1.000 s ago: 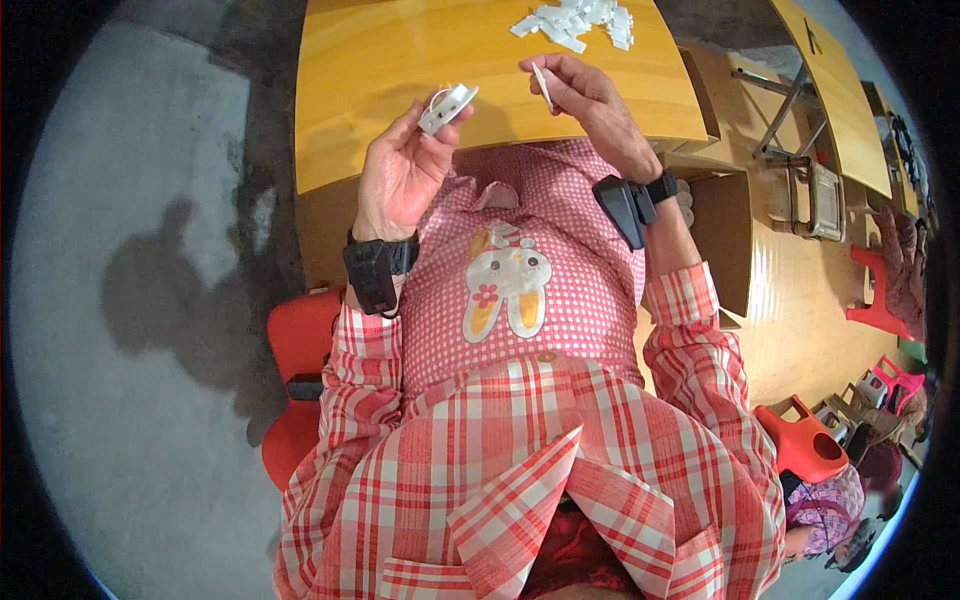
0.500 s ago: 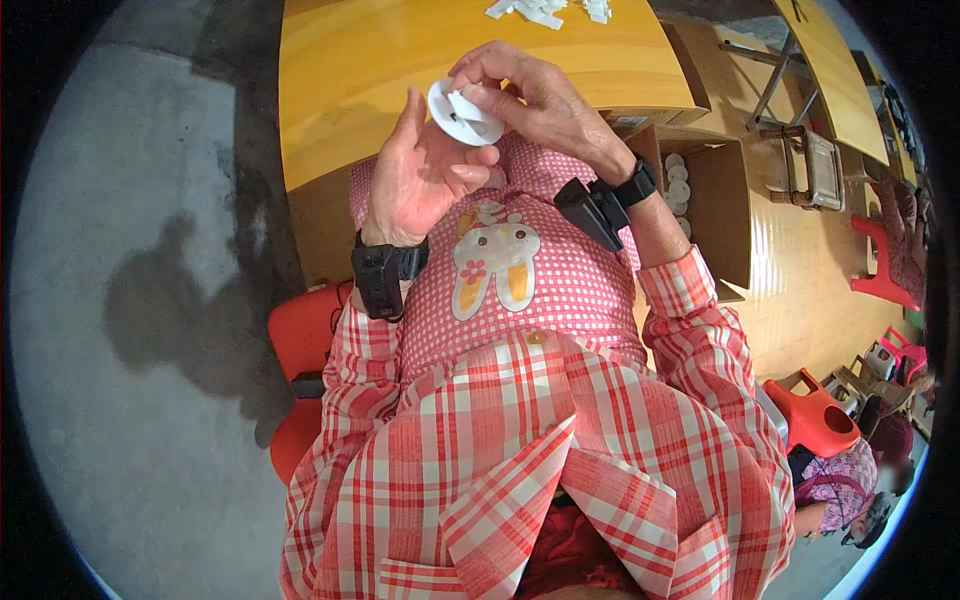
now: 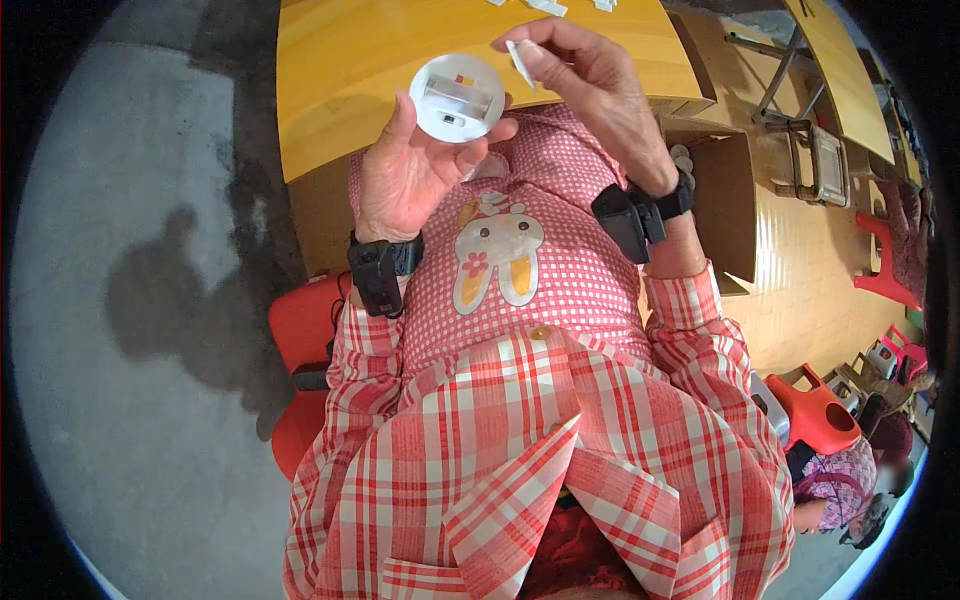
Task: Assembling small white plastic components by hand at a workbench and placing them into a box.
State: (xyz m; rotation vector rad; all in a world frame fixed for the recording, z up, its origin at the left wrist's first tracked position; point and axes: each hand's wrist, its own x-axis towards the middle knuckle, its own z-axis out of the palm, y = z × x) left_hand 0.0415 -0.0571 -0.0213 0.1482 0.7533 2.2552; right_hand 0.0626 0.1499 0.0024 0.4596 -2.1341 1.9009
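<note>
Round white disc [image 3: 478, 122] is held in the left hand [image 3: 410, 178], thumb at one side, fingers curled behind; recessed compartment faces up. Thin white piece [image 3: 519, 62] is pinched between thumb and fingers of the right hand [image 3: 605, 95], just beside the disc, not touching. Both are held near the yellow table's [image 3: 350, 100] front edge.

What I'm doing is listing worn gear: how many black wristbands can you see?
2 show: the left wristband, below the left hand, which holds a white disc, and the right wristband, below the right hand, which pinches a thin white piece. More could be hidden.
</note>
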